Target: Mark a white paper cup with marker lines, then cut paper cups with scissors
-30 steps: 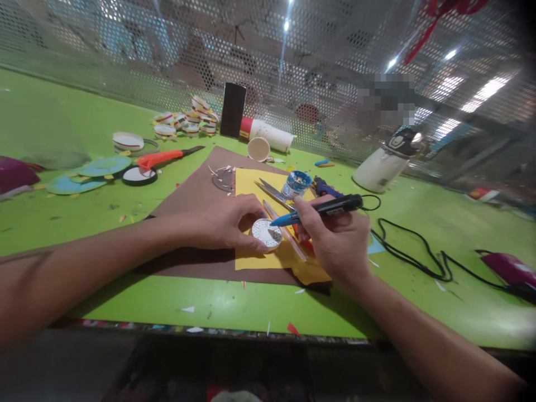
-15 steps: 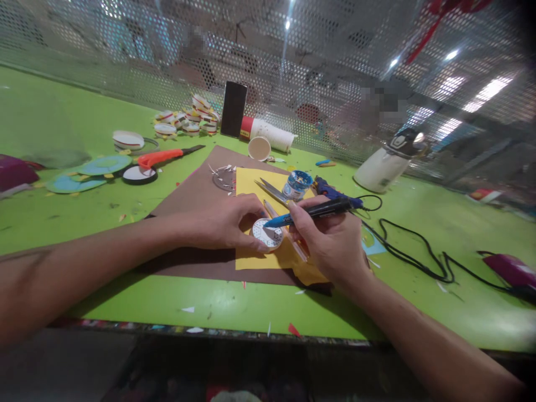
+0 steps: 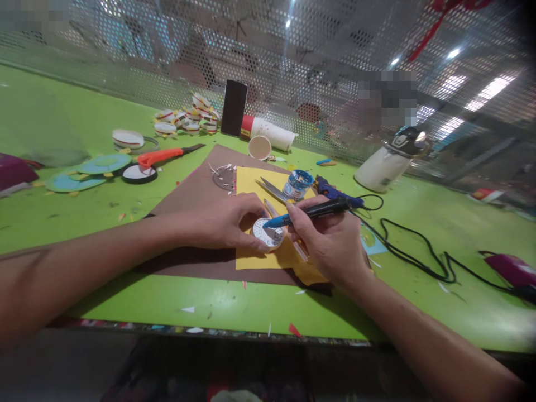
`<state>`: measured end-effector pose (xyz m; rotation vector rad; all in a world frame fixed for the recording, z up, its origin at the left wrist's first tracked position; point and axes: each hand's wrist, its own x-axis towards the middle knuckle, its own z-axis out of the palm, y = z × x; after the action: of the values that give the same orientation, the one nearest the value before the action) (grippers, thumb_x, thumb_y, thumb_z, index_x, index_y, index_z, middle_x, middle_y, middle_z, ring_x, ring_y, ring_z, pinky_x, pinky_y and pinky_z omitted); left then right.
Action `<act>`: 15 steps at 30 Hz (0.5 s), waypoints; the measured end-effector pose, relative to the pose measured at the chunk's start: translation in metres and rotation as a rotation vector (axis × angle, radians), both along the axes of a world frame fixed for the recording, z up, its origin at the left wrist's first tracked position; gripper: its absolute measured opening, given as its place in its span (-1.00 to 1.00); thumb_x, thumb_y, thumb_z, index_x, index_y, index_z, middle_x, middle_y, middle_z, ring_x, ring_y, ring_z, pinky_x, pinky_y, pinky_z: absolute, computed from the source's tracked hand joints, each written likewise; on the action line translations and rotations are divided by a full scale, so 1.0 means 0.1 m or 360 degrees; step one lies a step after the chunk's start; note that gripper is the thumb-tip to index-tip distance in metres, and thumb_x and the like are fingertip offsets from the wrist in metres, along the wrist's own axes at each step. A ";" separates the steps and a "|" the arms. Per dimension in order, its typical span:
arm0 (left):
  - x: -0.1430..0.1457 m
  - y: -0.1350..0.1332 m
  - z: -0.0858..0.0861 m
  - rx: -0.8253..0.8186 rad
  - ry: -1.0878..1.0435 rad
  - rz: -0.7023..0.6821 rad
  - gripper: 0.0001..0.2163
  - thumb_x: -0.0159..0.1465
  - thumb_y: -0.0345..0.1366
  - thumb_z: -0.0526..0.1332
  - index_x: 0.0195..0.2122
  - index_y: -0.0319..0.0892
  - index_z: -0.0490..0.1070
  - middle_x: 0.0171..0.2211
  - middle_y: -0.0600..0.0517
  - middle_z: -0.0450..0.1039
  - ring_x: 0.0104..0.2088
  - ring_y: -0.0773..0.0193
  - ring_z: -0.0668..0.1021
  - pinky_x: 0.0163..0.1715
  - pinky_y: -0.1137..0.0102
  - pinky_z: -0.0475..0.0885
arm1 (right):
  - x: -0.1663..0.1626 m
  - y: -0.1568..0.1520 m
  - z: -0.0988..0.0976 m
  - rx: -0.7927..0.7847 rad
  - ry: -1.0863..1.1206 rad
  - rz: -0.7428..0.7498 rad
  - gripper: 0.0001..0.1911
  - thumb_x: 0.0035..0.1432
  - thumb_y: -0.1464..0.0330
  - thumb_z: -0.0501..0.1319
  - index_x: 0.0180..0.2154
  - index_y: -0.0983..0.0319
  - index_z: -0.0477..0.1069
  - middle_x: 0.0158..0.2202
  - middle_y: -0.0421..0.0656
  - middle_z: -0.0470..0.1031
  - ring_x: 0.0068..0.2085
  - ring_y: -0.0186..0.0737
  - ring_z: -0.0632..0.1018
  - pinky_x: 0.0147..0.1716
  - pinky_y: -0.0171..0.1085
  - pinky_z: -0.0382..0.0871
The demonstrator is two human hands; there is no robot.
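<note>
Between the thumb and fingers of my left hand (image 3: pixel 226 223) is a small white disc (image 3: pixel 268 237), its face covered with dark marks. My right hand (image 3: pixel 329 237) grips a blue and black marker (image 3: pixel 310 212), whose blue end meets the upper part of the disc. Both hands are over a yellow sheet (image 3: pixel 251 181), which lies on brown paper (image 3: pixel 196 176). Metal scissors (image 3: pixel 274 191) rest just behind the marker, their handles hidden by my right hand. A jar with blue contents (image 3: pixel 298 184) stands behind them, and a pencil (image 3: pixel 271 208) lies partly under my right hand.
A blue glue gun (image 3: pixel 335 191) with a black cable (image 3: pixel 419 262) lies to the right. Orange-handled scissors (image 3: pixel 161 156) and a roll of tape (image 3: pixel 139 173) are left. A phone (image 3: pixel 234 108), stacked paper cups (image 3: pixel 272 134) and a white bottle (image 3: pixel 385 162) stand at the back.
The marker and both hands keep nearly the same places. A few more dark marks seem to show on the disc, and the view has shifted very slightly.
</note>
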<state>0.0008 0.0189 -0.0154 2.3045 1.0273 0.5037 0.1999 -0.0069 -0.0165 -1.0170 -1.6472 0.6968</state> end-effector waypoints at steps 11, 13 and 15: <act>-0.01 0.01 -0.03 0.0036 0.0004 -0.0017 -0.60 0.12 -0.07 0.36 -0.06 -0.13 0.45 -0.12 -0.02 0.45 -0.11 0.12 0.46 -0.12 0.31 0.35 | 0.03 0.00 -0.02 0.0037 -0.0038 0.0056 -0.80 0.15 0.26 0.32 -0.43 0.21 0.41 -0.60 -0.29 0.44 -0.60 -0.38 0.44 -0.62 -0.39 0.34; -0.01 0.01 -0.03 0.0025 0.0007 -0.0007 -0.59 0.13 -0.08 0.36 -0.05 -0.14 0.45 -0.12 -0.02 0.44 -0.12 0.13 0.46 -0.12 0.31 0.35 | 0.04 -0.01 0.00 0.0099 -0.0154 0.0086 -0.82 0.17 0.27 0.30 -0.41 0.22 0.41 -0.59 -0.28 0.45 -0.59 -0.37 0.44 -0.62 -0.39 0.33; 0.00 0.01 -0.03 0.0018 -0.0001 0.0002 -0.60 0.14 -0.07 0.35 -0.06 -0.15 0.45 -0.14 -0.02 0.44 -0.15 0.15 0.46 -0.15 0.32 0.36 | 0.05 -0.02 0.03 0.0220 -0.0325 0.0089 -0.85 0.18 0.31 0.29 -0.39 0.22 0.42 -0.55 -0.25 0.49 -0.56 -0.35 0.48 -0.57 -0.38 0.38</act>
<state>0.0003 0.0199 -0.0185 2.3135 1.0281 0.5118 0.2051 -0.0092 -0.0132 -0.9709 -1.8799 0.5209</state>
